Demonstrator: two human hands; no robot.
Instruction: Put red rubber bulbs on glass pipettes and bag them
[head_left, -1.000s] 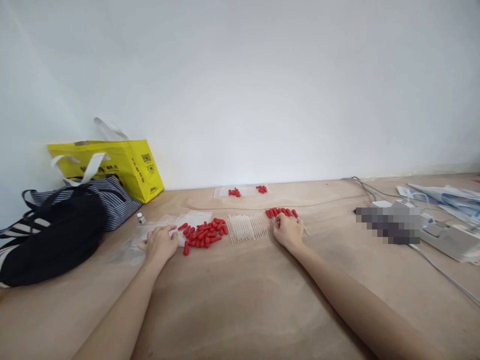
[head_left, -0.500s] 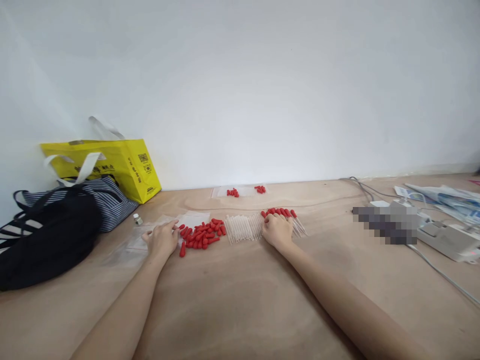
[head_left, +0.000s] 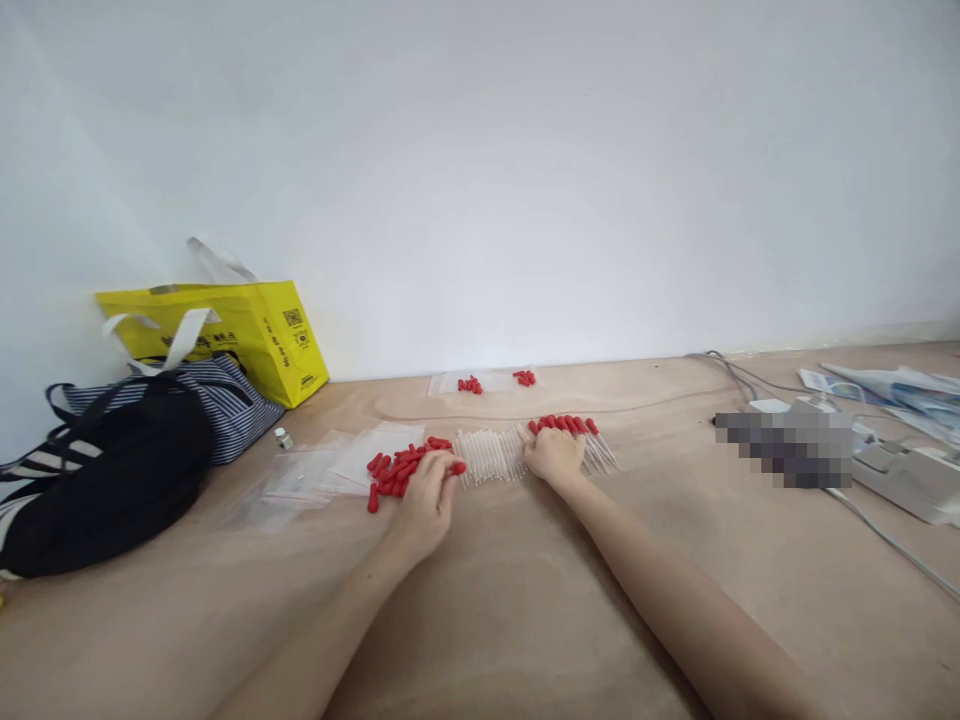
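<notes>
My left hand (head_left: 433,490) pinches a red rubber bulb (head_left: 457,468) between its fingertips, in front of a loose pile of red bulbs (head_left: 397,470). A row of thin clear tubes (head_left: 487,455) lies side by side to the right of the pile. Closed over the right part of that row is my right hand (head_left: 555,453); what its fingers grip is hidden. Tubes with red bulbs on their far ends (head_left: 591,430) lie beyond and to the right of my right hand.
Clear plastic bags (head_left: 315,470) lie left of the pile, near a small bottle (head_left: 283,438). Bagged red bulbs (head_left: 470,385) lie near the wall. A yellow bag (head_left: 281,340) and a black bag (head_left: 135,470) stand left; a power strip (head_left: 907,475) and cables are right.
My left hand has moved right from the plastic bags and the pile's left edge, and now holds a red bulb near the tubes. My right hand has stayed nearly in place.
</notes>
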